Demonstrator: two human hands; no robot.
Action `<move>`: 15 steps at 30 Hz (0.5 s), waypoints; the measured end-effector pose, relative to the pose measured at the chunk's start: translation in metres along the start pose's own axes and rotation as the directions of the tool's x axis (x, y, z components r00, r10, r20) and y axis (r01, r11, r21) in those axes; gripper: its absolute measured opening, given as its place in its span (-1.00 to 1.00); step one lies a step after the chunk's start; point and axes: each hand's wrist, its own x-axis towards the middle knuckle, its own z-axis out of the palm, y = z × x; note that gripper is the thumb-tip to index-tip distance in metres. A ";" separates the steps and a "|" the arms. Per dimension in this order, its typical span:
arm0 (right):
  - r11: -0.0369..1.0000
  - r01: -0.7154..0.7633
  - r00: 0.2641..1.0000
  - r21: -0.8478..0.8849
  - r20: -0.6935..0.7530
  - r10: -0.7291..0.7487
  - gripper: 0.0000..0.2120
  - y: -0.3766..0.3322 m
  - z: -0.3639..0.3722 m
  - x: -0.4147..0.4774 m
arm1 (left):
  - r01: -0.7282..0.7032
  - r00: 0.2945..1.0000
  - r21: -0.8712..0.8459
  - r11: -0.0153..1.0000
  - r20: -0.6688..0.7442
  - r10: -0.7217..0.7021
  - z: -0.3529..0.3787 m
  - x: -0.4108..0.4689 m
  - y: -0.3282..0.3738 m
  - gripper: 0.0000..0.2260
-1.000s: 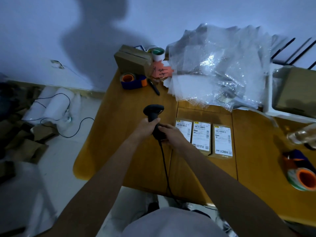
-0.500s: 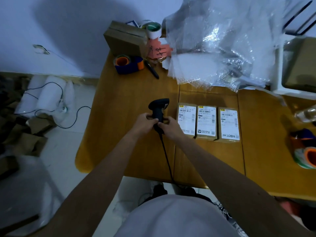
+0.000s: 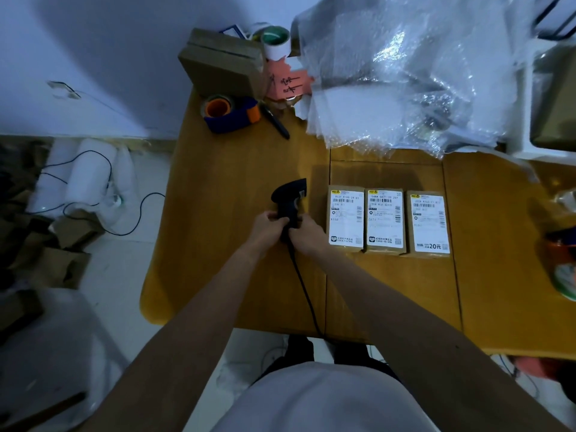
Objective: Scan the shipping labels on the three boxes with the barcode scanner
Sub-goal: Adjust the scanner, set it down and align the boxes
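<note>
Near the table's (image 3: 218, 188) front edge, both hands, left hand (image 3: 265, 227) and right hand (image 3: 307, 233), keep gripping the barcode scanner (image 3: 290, 201), now turned toward the three boxes (image 3: 386, 219); scanning seems imminent.

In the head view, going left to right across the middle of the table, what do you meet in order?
Left hand → black corded barcode scanner → right hand → left labelled cardboard box → middle labelled cardboard box → right labelled cardboard box marked 20.

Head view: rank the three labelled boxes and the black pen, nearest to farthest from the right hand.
From the right hand:
1. Left box, just to the hand's right.
2. Middle box, next in the row.
3. Pen at the table's back and right box at the row's end: too close to call.
</note>
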 end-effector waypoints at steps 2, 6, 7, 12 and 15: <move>1.000 -0.005 1.000 -0.024 -0.016 0.005 -0.59 -0.002 -0.001 0.002 | -0.019 1.000 0.034 0.999 -0.009 0.019 0.002 0.002 -0.002 -0.55; 0.995 -0.006 1.000 -0.100 -0.008 0.005 -0.66 -0.005 -0.004 0.006 | -0.072 0.997 0.126 0.989 -0.034 0.076 0.005 0.006 -0.006 -0.57; 0.994 -0.009 1.000 -0.111 0.001 0.009 -0.67 -0.006 -0.005 0.007 | -0.076 0.996 0.162 0.984 -0.037 0.083 0.006 0.007 -0.007 -0.58; 0.993 -0.016 0.998 -0.114 0.051 0.022 -0.67 -0.007 -0.008 0.006 | -0.108 0.991 0.305 0.946 -0.038 0.125 0.006 0.006 -0.007 -0.72; 0.993 0.004 0.999 -0.117 0.052 0.002 -0.66 -0.008 -0.010 0.005 | -0.112 0.991 0.344 0.932 -0.036 0.133 0.007 0.006 -0.006 -0.75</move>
